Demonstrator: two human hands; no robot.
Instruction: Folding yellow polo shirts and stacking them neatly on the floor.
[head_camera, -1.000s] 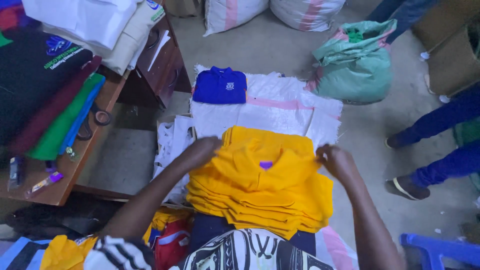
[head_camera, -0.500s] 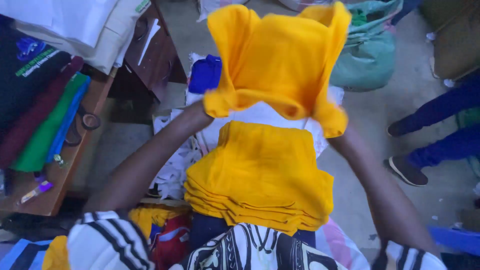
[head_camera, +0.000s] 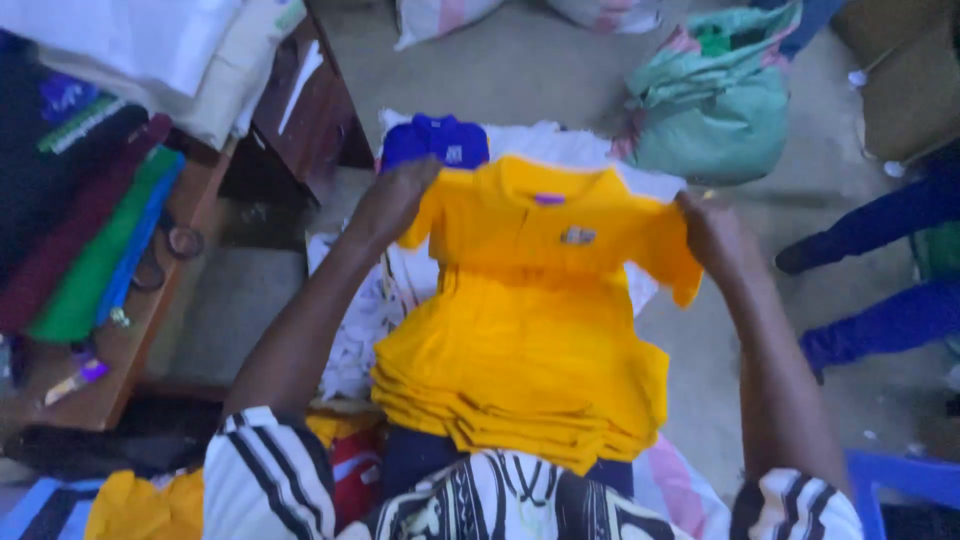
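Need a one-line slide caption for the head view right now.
Left hand and right hand hold a yellow polo shirt spread by its shoulders above a stack of folded yellow shirts.

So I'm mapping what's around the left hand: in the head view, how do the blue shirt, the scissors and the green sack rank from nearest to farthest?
From the left hand, which holds one shoulder of the yellow shirt:
1. Blue shirt, just above and right of it, lying on the white cloth.
2. Scissors, off to its left on the wooden table.
3. Green sack, far right, beyond the yellow shirt.
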